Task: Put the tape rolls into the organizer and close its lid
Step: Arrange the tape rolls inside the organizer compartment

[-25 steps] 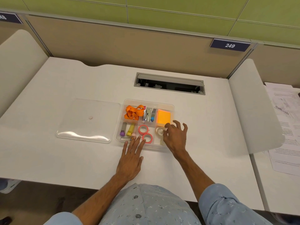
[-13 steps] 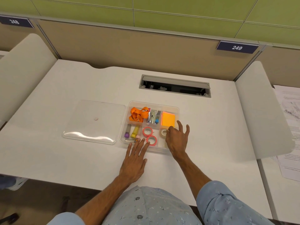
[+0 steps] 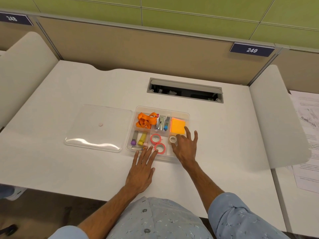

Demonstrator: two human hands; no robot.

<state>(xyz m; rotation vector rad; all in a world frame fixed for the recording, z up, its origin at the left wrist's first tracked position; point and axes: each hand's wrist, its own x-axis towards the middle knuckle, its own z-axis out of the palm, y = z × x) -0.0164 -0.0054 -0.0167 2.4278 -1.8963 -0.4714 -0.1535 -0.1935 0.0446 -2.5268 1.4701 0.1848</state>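
The clear organizer (image 3: 162,108) sits open in the middle of the white desk. Two pink tape rolls (image 3: 155,138) (image 3: 160,148) lie flat in its front middle compartment. A small white tape roll (image 3: 172,139) lies in the front right compartment. My right hand (image 3: 186,149) hovers over that compartment with fingers spread, thumb just beside the white roll and nothing gripped. My left hand (image 3: 140,171) lies flat on the desk, its fingertips against the organizer's front wall. The clear lid (image 3: 96,128) lies flat on the desk to the left of the organizer.
The organizer also holds an orange lanyard (image 3: 145,119), a stapler (image 3: 161,122), orange sticky notes (image 3: 177,125) and markers (image 3: 134,138). An open cable slot (image 3: 184,90) lies behind it. Curved dividers flank the desk, and papers (image 3: 307,135) lie at the far right.
My right hand's fingers have come off the white tape roll and spread, leaving it lying in the front right compartment. My left hand has stayed in place.
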